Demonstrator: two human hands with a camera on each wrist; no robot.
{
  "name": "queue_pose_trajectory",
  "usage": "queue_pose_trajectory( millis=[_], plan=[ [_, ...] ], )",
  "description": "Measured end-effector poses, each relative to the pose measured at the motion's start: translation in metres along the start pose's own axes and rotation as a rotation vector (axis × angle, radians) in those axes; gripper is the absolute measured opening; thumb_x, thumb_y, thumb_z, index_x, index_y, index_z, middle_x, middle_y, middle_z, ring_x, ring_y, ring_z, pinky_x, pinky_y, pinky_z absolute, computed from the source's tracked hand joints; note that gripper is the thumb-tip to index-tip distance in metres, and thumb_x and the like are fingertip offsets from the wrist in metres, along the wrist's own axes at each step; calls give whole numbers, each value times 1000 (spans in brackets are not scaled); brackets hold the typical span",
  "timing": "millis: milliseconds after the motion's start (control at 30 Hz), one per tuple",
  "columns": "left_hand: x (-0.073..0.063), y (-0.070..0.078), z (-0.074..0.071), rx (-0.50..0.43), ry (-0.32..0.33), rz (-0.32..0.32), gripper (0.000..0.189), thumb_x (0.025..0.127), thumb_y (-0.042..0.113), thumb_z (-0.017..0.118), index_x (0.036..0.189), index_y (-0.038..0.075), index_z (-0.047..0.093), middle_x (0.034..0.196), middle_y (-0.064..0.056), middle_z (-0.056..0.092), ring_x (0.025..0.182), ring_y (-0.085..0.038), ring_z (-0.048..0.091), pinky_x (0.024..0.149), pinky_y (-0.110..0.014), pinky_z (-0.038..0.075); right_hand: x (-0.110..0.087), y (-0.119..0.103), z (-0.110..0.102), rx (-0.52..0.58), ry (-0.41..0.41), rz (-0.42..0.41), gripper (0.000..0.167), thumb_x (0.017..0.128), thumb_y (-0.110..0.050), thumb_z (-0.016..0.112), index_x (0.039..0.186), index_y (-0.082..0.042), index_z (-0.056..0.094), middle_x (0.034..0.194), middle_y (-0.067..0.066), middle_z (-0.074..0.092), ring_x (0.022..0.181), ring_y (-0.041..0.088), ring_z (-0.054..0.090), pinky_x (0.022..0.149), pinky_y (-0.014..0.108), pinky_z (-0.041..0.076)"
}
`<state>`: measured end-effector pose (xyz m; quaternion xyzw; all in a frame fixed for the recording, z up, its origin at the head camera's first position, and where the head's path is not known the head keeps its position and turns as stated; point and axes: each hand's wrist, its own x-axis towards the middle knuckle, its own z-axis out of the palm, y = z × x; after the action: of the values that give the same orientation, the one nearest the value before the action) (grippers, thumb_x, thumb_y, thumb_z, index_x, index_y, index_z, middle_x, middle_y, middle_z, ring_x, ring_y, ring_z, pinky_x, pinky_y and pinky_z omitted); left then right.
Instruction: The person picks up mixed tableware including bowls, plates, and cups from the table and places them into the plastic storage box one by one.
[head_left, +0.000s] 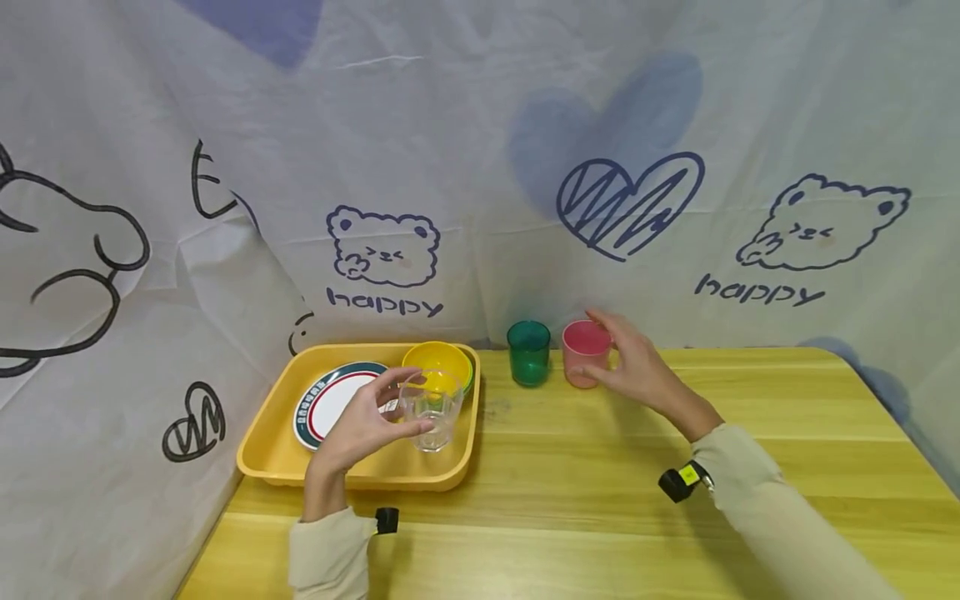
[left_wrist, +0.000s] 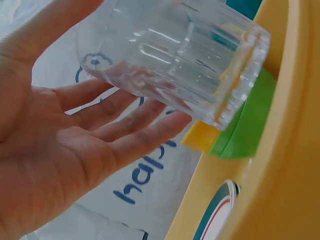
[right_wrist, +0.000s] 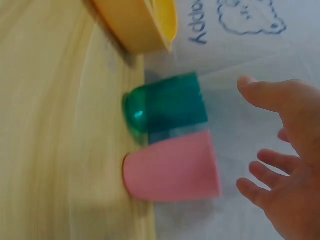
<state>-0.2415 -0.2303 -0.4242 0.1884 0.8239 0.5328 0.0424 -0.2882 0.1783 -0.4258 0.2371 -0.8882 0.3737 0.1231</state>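
Note:
My left hand (head_left: 365,423) holds a clear plastic cup (head_left: 432,427) between thumb and fingers, over the right part of a yellow tray (head_left: 352,481). In the left wrist view the same clear cup (left_wrist: 170,55) lies sideways across the picture, above the spread fingers. A pink cup (head_left: 582,370) stands upright on the table near the wall cloth. My right hand (head_left: 637,367) is beside it, thumb and fingers spread. The right wrist view shows a gap between that hand (right_wrist: 285,145) and the pink cup (right_wrist: 172,170). Left of the pink cup stands a green see-through cup (head_left: 529,360).
Inside the tray lie a white plate (head_left: 341,408) with a green and red rim and a yellow bowl (head_left: 431,357) set in a green one (head_left: 469,379). A printed cloth (head_left: 480,167) hangs behind the wooden table (head_left: 585,500) and along its left side.

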Motion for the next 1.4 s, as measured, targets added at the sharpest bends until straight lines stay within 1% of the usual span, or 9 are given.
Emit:
queue_pose_trajectory(
  millis=[167,300,433,533,733,933,1067,1267,1400],
  plan=[
    [-4,-9,-8,23,-40,-40,77,80,14,89,143,-3,48,141,-25,55,127,-44,56,100,-52,54,8,16,3,-60,13,-7,87,82,-14,85,151,8,37,148,31,44,134,47,44,112,65,38],
    [-7,-16,-12,32,-58,-71,79,78,11,90,142,-6,47,143,-27,53,130,-49,52,97,-50,56,13,29,9,-62,-17,62,91,84,-21,84,153,8,33,155,30,38,141,47,36,115,65,32],
    [-6,-21,-11,51,-65,-91,80,77,10,91,141,-6,47,143,-27,53,131,-50,52,99,-49,54,15,39,14,-20,-39,162,95,86,-24,83,156,7,27,158,30,32,143,48,34,114,65,35],
    [-4,-24,-8,54,-80,-96,81,77,9,91,142,-7,46,144,-27,52,132,-50,51,101,-49,53,17,43,18,14,-38,224,98,86,-24,83,158,6,23,156,31,32,140,49,36,111,64,39],
    [-2,-28,-7,31,-117,-83,77,78,4,89,140,-10,45,143,-31,48,130,-54,50,95,-46,57,18,46,23,70,-46,305,102,87,-25,82,158,8,17,154,33,33,138,49,38,112,63,39],
    [-5,-30,-8,41,-129,-81,74,78,3,88,138,-9,47,140,-29,50,129,-54,50,100,-55,53,18,49,28,100,-39,330,99,87,-22,82,155,12,20,150,35,37,135,50,42,113,63,38],
    [-5,-32,-8,35,-137,-85,74,79,4,87,138,-8,46,139,-29,51,131,-54,48,102,-56,51,18,51,30,97,-41,351,95,87,-20,83,153,13,23,148,35,41,133,49,44,113,61,39],
    [-5,-36,-7,23,-156,-86,74,80,4,86,140,-10,44,140,-30,51,132,-54,47,105,-58,48,18,52,32,105,-44,376,87,89,-19,81,151,11,29,146,33,45,132,47,47,111,59,42],
    [-5,-35,-8,32,-164,-86,76,81,4,85,143,-11,43,141,-30,51,131,-53,48,109,-61,43,14,51,29,129,-41,391,87,90,-22,81,152,9,29,147,31,44,132,46,48,110,58,44]
  ],
)
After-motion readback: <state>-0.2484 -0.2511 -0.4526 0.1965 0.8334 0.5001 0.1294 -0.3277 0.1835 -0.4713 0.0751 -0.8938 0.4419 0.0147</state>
